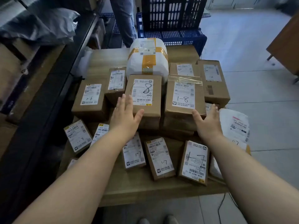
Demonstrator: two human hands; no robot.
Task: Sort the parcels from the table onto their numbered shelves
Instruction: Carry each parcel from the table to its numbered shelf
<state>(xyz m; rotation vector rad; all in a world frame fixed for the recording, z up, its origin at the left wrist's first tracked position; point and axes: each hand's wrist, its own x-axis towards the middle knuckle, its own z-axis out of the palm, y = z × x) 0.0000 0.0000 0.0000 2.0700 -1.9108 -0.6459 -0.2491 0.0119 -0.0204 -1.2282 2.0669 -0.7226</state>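
Several cardboard parcels with white labels crowd the wooden table (145, 188). Two brown boxes marked 1-8 sit side by side in the middle: the left box (145, 101) and the right box (184, 96). My left hand (124, 116) lies with straight fingers against the left box's left side, thumb at its front corner. My right hand (207, 121) lies flat against the right box's right front corner. Small boxes marked 1-7 (160, 157) lie in the front row under my forearms. Boxes marked 1-6 (90, 99) stand at the left.
A big white bundle with yellow tape (147, 59) sits at the back of the table. Dark blue crates (173, 21) stand behind it, beside a person's legs (124, 21). Metal shelving (32, 70) with grey bags runs along the left. A white mailer bag (234, 125) lies at the right.
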